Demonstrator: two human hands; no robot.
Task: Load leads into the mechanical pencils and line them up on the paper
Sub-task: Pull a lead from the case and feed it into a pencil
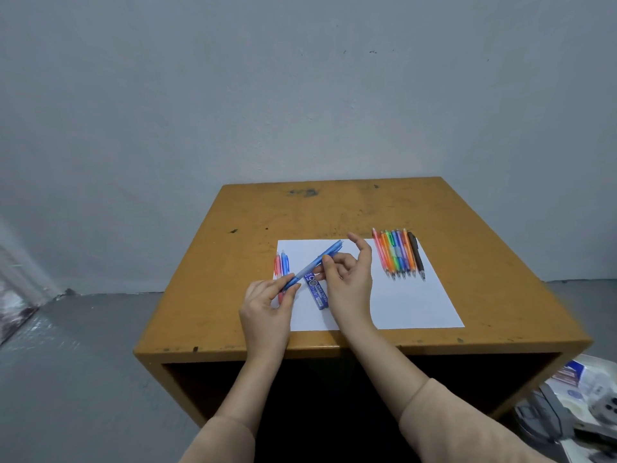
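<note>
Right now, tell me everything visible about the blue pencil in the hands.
The blue pencil is a slim, translucent-looking plastic barrel with a paler grip band towards its lower end and a pale cap end. It slants from lower left to upper right, held above the paper and crossing over the lead case in this view. The left hand grips its lower end, hiding the tip. The right hand pinches its middle.
</note>
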